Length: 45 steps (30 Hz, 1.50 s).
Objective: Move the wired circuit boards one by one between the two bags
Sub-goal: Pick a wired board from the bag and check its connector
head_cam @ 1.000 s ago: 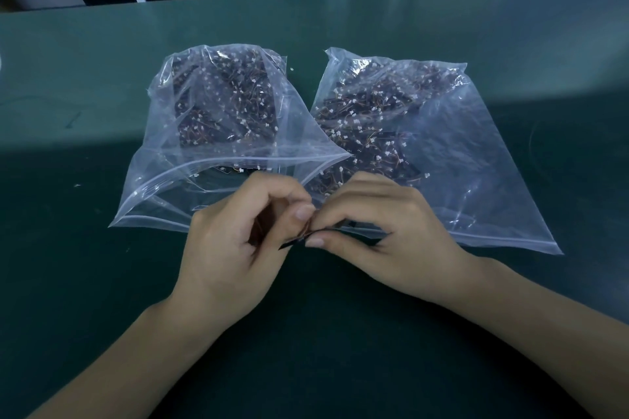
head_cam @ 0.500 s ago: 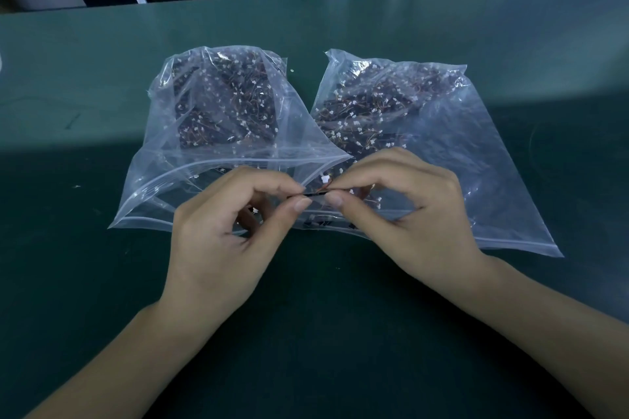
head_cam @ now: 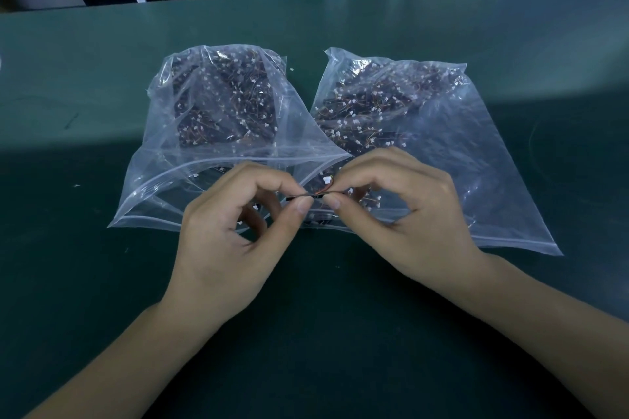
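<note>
Green desk (head_cam: pixel 340 333) carries everything: one wired circuit board (head_cam: pixel 311 193) is pinched at both ends by the left hand (head_cam: pixel 235 235) and right hand (head_cam: pixel 405 214), just before the left bag (head_cam: pixel 218 133), beside the right bag (head_cam: pixel 439 153).

Left hand (head_cam: pixel 231 241) and right hand (head_cam: pixel 405 221), both bare. No gloves, rings or watch are worn. Forearms are uncovered to the frame edge, no sleeve showing.
</note>
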{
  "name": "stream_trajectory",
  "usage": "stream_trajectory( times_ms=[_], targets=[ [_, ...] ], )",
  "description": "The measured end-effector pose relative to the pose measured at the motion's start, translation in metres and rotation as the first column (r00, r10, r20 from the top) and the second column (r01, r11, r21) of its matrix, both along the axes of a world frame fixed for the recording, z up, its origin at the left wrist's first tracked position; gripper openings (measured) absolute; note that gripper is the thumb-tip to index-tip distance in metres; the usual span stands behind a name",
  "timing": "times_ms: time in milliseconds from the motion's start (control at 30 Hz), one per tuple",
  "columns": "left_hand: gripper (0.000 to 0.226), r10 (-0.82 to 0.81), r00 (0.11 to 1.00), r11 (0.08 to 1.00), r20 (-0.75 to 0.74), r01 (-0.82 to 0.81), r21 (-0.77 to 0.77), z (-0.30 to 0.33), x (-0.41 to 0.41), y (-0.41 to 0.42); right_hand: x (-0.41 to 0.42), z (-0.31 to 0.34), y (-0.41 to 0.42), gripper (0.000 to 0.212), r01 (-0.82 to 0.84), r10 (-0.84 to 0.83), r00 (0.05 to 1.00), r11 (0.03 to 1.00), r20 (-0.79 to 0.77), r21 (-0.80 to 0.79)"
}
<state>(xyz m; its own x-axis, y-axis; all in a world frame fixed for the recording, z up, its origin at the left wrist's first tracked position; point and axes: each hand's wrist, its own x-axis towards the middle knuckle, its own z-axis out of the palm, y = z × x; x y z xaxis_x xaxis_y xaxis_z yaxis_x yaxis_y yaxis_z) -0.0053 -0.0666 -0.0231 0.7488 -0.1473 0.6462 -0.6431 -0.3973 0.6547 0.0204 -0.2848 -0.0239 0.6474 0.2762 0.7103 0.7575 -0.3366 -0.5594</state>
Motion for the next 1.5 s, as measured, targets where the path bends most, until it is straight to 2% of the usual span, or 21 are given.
stream_trajectory(
  times_ms=[1000,1133,1200,1300,1367,1433,1500],
  targets=[
    [0.006,-0.016,1.0,0.999,-0.011,0.017,0.034,-0.001,0.0,0.001,0.001,0.0,0.001,0.002,-0.015,0.012,0.999,0.998,-0.046,-0.065],
    [0.003,0.042,0.998,0.999,-0.037,-0.042,0.013,-0.003,0.002,0.001,0.001,-0.001,0.0,0.006,0.011,-0.016,0.998,0.996,-0.062,-0.093],
    [0.004,0.093,0.995,0.996,-0.03,-0.093,0.02,-0.003,0.003,0.003,0.002,-0.001,-0.002,0.017,0.047,-0.06,0.996,0.985,-0.07,-0.168],
    [0.007,0.119,0.993,0.99,0.007,-0.119,0.073,-0.002,0.005,0.007,0.004,-0.003,-0.004,0.032,0.126,-0.148,0.988,0.921,-0.032,-0.369],
    [0.007,0.102,0.994,0.985,0.036,-0.106,0.136,-0.002,0.006,0.009,0.006,-0.003,-0.004,0.031,0.149,-0.178,0.984,0.88,-0.022,-0.451],
    [0.008,0.066,0.997,0.975,0.046,-0.074,0.209,-0.003,0.007,0.012,0.007,-0.002,-0.005,0.026,0.147,-0.18,0.983,0.886,-0.033,-0.439],
    [0.008,0.038,0.998,0.955,0.056,-0.053,0.291,-0.004,0.008,0.014,0.006,-0.001,-0.006,0.024,0.142,-0.178,0.982,0.921,-0.068,-0.363]
  ],
)
